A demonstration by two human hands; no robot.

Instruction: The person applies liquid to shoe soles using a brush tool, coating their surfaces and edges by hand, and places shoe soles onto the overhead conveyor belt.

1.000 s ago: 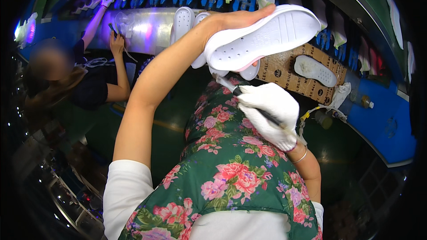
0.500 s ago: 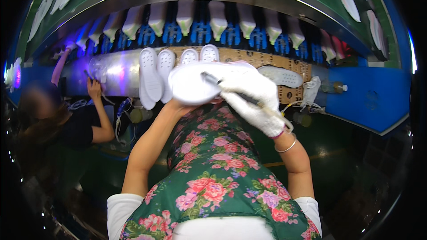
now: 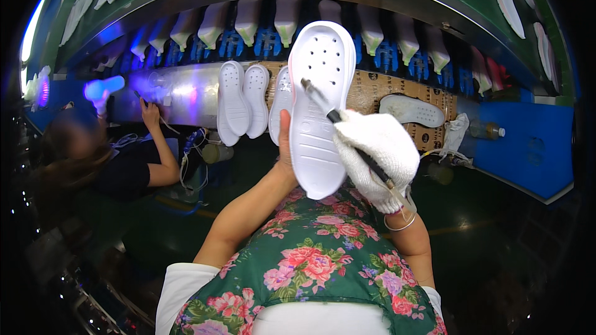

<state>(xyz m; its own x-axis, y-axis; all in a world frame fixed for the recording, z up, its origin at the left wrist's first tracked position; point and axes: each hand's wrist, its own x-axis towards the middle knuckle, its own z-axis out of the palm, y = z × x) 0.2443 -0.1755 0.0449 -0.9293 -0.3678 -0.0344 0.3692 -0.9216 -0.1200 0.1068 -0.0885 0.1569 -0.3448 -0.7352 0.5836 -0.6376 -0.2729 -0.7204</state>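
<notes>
My left hand (image 3: pixel 285 149), bare, grips a white shoe sole (image 3: pixel 318 130) by its left edge, thumb up along the side; its other fingers are behind the sole. The sole stands nearly lengthwise in front of me, its inner side with small holes and ridges facing me. In a white knitted glove, my right hand (image 3: pixel 380 155) is closed round a brush (image 3: pixel 321 98) with a dark handle. The brush tip lies at the left part of the sole, just below the holes.
Several white soles (image 3: pixel 234 102) lie on the bench at left. A grey-white sole (image 3: pixel 411 110) rests on cardboard (image 3: pixel 379 84) at right, near a crumpled white cloth (image 3: pixel 456 131) and a bottle (image 3: pixel 487 130). Shoe lasts (image 3: pixel 248 22) line the back. A co-worker (image 3: pixel 124 155) sits at left.
The sole has turned from lying crosswise and blurred to nearly lengthwise, and moved right. My left hand came along its left side. The brush went from the sole's middle to its left edge.
</notes>
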